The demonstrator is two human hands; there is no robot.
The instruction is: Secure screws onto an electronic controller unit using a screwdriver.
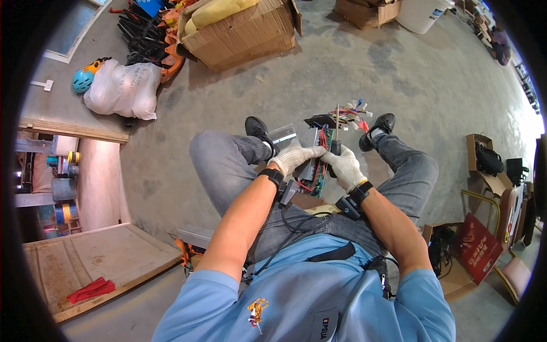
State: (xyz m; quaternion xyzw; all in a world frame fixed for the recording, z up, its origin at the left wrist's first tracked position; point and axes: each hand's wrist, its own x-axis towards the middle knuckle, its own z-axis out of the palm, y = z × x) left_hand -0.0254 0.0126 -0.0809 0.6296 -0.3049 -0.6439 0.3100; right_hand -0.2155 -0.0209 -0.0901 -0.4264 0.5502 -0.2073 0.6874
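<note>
I sit with a green circuit board (321, 185) in a metal housing between my legs, red wires running along it. My left hand (296, 157), in a white knit glove, is closed on the board assembly, its fingertips at the red wires. My right hand (345, 168), gloved alike, grips a screwdriver (337, 145) with its long shaft pointing away from me, beside the board. A finned silver heatsink (282, 137) lies just beyond my left hand. A bundle of coloured connector leads (356, 114) rests at the far end of the board. Parts under both hands are hidden.
A cardboard box (239, 40), white sack (122, 91) and helmets (82, 80) are ahead-left. Another box (367, 11) and white bucket (421, 14) stand farther off. A wooden board (97, 256) lies left; boxes (476, 148) and a chair (513, 273) stand right. A person (500, 48) is far right.
</note>
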